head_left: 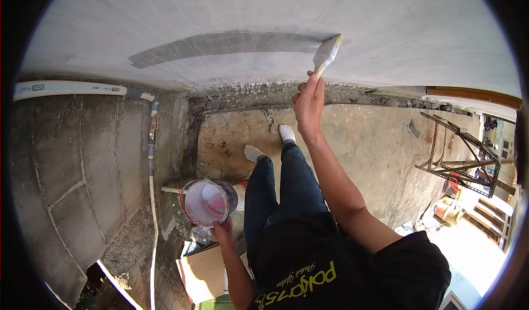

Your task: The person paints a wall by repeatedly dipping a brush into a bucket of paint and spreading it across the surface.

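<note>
Black cloth of a shirt [341, 260] lies nearest. Beyond it, the left hand [222, 233] is clamped on the near rim of a round bucket [230, 191] with pale, pinkish contents, cardboard [203, 274] just below it. Farther off, white socks [287, 134] stand near the far edge of the floor [363, 139]. The right hand [309, 102] grips a brush [326, 55], bristles against the wall [413, 45] at the right end of a grey streak [220, 43].

Two hands [309, 103], one paintbrush [327, 54], two socks [287, 134]
</note>
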The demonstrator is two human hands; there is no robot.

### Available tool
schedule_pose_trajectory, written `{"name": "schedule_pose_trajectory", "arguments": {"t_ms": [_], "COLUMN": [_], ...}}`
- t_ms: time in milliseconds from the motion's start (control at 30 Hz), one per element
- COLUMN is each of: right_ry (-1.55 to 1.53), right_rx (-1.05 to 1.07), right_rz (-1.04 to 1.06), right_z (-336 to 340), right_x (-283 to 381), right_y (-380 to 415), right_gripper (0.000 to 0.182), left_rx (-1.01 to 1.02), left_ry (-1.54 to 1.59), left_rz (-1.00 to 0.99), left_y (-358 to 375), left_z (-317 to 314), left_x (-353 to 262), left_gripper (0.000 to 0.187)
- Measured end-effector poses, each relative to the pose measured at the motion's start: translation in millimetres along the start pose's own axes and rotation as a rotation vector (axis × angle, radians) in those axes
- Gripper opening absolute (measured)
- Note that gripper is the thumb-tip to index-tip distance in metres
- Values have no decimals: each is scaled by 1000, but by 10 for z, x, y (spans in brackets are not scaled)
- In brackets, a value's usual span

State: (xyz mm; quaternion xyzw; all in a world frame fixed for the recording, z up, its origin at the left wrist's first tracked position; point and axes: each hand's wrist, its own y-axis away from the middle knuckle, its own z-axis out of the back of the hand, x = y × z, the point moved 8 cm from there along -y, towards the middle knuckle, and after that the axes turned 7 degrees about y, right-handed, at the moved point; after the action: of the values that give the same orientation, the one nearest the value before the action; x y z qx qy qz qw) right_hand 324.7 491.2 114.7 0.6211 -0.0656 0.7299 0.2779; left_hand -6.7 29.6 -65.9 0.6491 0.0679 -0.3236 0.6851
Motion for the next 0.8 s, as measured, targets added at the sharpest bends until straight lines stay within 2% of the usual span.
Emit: {"name": "schedule_pose_trajectory", "arguments": {"t_ms": [200,333,500,700,800], "right_ry": [-105,12,188,311,311], "right_rx": [343,505,521,339,262], "right_rz": [62,107,180,245,163], "right_z": [-1421,-1812,-1526,-528,52], "right_x": [387,358,358,78,31], "right_y": [725,1016,909,165,-52], "right_gripper": [45,40,31,39,39], "left_rx": [6,-29,-37,-72,-51], "left_ry": [19,-12,-39,-47,-15], "left_rz": [-18,-1,1,34,29], "left_y": [158,222,257,113,22], "left_z": [75,272,417,679,720], "left_x": [86,212,344,493,515], "left_gripper": [44,46,52,49,49]}}
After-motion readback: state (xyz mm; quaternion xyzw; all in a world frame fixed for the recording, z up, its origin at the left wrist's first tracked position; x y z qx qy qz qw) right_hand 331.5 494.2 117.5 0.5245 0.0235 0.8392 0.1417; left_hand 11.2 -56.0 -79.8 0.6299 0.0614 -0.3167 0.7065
